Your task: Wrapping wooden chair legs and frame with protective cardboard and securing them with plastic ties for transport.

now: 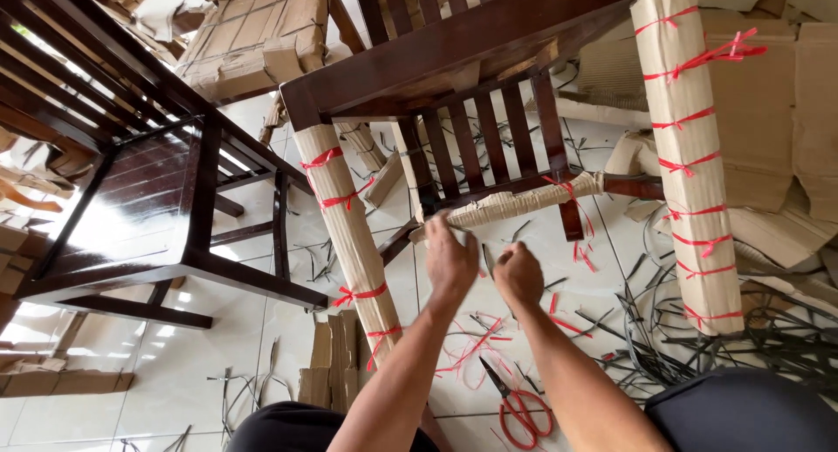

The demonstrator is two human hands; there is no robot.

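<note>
A dark wooden chair (pixel 489 41) is seen from above, and its legs are wrapped in brown cardboard tied with red string. The low crossbar (pixel 515 200) between the legs is wrapped in cardboard too. It lies just in front of both hands, a little higher in the picture, and its long way runs from side to side, rising a bit toward the right. The left hand (pixel 450 262) is pressed against the left end of that wrap, with the fingers closed on the cardboard edge. The right hand (pixel 518 274) is curled narrow just below the bar (what it pinches cannot be told). The left hand is the nearer one. Red scissors (pixel 517 408) lie on the white tiled floor (pixel 175 365), close to the knees
</note>
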